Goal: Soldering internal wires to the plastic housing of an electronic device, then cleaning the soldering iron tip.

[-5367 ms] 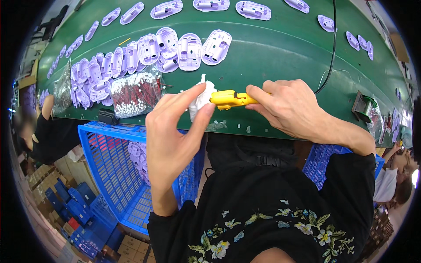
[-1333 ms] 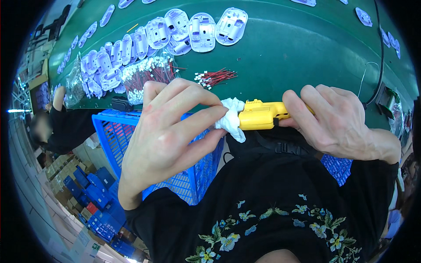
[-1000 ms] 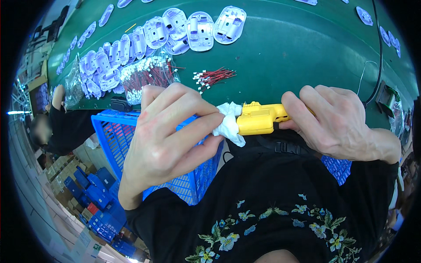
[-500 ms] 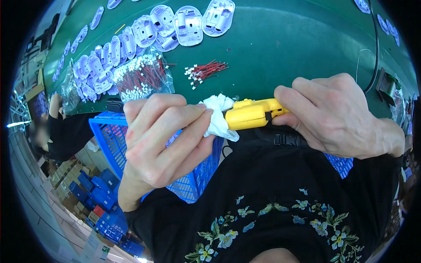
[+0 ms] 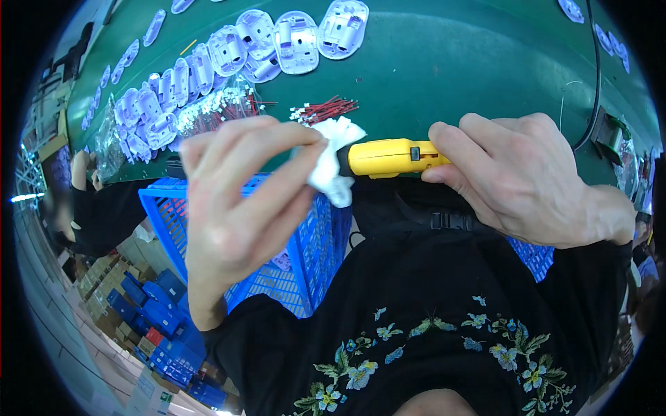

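My left hand (image 5: 243,201), slightly blurred, pinches a crumpled white tissue (image 5: 331,156) between thumb and fingers. The tissue lies against the black end of a yellow hand tool (image 5: 388,157), hiding that tip. My right hand (image 5: 510,180) grips the tool's other end between thumb and curled fingers. The tool is held level in front of my body, near the table edge; a small dark square part shows on its yellow body, but its exact kind is unclear. Beyond the tissue lies a small bundle of red wires (image 5: 329,109) with white connectors.
White plastic housings (image 5: 297,45) are spread over the green table (image 5: 444,76) at the far left. A clear bag of wires (image 5: 215,114) lies before them. A blue basket (image 5: 305,277) stands below the table edge. A black cable (image 5: 595,83) runs at right; another person (image 5: 104,215) sits left.
My left hand has drawn the tissue slightly left and up, exposing the tool's black end. The yellow tool has turned about its length and levelled out in my right hand.
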`<action>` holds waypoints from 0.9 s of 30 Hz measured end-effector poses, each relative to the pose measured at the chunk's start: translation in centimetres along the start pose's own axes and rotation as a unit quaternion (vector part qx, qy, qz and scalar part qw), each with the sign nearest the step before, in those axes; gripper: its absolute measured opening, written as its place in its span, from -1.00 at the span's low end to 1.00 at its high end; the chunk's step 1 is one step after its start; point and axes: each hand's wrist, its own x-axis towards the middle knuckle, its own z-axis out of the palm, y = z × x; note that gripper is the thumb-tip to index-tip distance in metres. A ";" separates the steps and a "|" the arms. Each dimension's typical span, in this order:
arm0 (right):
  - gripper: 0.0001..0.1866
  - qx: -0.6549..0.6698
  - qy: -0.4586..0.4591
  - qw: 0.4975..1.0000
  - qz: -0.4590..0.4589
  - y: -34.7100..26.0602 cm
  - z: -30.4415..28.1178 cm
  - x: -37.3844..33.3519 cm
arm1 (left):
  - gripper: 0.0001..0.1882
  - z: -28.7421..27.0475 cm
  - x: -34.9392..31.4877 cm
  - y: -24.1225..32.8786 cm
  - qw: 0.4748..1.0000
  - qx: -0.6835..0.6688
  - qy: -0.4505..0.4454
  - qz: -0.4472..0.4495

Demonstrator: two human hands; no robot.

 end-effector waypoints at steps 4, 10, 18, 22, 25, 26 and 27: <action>-0.70 -0.004 0.054 0.998 0.013 0.3 -0.6 -0.3 | -0.73 -3.0 -2.6 -1.5 0.936 -0.178 0.278 -0.123; -0.74 0.085 0.092 0.992 0.031 2.7 -0.3 0.1 | -0.69 -2.3 -11.9 -5.4 0.807 -0.304 0.466 -0.196; -0.71 0.162 0.032 0.980 0.115 3.1 -1.0 0.6 | -0.73 4.1 -13.7 -2.4 0.729 -0.459 0.459 -0.218; -0.70 0.161 0.044 0.979 0.114 3.2 -1.1 0.9 | -0.66 6.8 -12.4 -0.3 0.639 -0.583 0.442 -0.238; -0.71 0.181 0.028 0.972 0.148 3.3 -1.4 0.8 | -0.62 8.1 -9.5 1.7 0.565 -0.629 0.446 -0.293; -0.71 0.189 0.029 0.971 0.145 3.3 -1.3 0.9 | -0.62 8.2 -9.0 2.2 0.565 -0.625 0.450 -0.295; -0.72 0.198 0.030 0.970 0.141 3.3 -1.2 1.0 | -0.58 8.3 -8.7 2.6 0.544 -0.652 0.446 -0.282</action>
